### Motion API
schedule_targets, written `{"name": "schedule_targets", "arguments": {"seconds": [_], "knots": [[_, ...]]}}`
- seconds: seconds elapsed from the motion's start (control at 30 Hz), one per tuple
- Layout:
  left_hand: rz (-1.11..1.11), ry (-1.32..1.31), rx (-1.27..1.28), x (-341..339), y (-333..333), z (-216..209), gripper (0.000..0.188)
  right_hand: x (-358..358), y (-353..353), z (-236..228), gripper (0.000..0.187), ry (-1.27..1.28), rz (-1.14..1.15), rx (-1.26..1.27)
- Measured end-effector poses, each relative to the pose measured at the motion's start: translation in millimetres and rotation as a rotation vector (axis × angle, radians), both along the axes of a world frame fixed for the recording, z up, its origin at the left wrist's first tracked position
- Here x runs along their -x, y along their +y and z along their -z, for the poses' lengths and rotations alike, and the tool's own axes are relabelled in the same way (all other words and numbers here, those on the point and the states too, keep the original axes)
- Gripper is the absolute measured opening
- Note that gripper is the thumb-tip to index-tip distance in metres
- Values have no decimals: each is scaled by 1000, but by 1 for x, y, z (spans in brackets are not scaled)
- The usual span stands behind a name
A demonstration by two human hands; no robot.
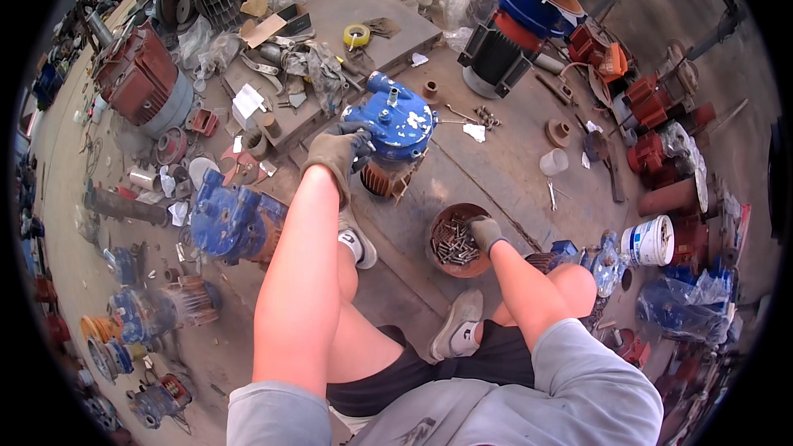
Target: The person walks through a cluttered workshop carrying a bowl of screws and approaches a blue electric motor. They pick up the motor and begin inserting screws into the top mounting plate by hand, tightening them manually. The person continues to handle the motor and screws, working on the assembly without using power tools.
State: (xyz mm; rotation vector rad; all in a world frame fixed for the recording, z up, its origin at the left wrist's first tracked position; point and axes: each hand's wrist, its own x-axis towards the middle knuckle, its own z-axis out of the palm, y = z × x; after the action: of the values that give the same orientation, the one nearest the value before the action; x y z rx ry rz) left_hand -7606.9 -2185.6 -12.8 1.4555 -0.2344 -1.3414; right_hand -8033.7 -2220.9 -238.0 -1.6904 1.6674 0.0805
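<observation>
A blue-topped pump motor (398, 120) with chipped paint and a rusty finned body stands upright before me. My left hand (332, 155), in a grey-brown work glove, is at the near left edge of its blue top. Its fingers are curled together, and a small pale metal bit shows at the fingertips, too small to name. A round rusty bowl (438, 264) full of loose bolts (454, 241) sits on the floor between my feet and the motor. My right hand (486, 234), gloved too, reaches over the bowl's right rim; its fingertips are hidden among the bolts.
Another blue motor (231, 219) lies beside my left forearm. A black motor with a blue flange (504, 41) stands far right. A low metal plate (384, 21) holds a yellow tape roll (356, 35) and tools. A white bucket (648, 241) is at right; a clear cup (553, 163) lies nearer.
</observation>
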Motion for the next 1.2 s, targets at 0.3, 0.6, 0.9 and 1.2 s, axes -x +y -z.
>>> {"name": "schedule_targets", "arguments": {"seconds": [0.3, 0.6, 0.9, 1.2], "knots": [[-213, -124, 101, 1, -10, 39, 16, -14, 36, -33, 34, -156, 13, 20], [-11, -1063, 56, 38, -6, 40, 20, -53, 20, -241, 36, -466, -194, 305], [202, -587, -16, 52, 4, 3, 37, -53, 49, -260, 40, -767, -234, 460], [320, 370, 444, 158, 41, -66, 43, -69, 51, -277, 65, -805, -272, 698]]}}
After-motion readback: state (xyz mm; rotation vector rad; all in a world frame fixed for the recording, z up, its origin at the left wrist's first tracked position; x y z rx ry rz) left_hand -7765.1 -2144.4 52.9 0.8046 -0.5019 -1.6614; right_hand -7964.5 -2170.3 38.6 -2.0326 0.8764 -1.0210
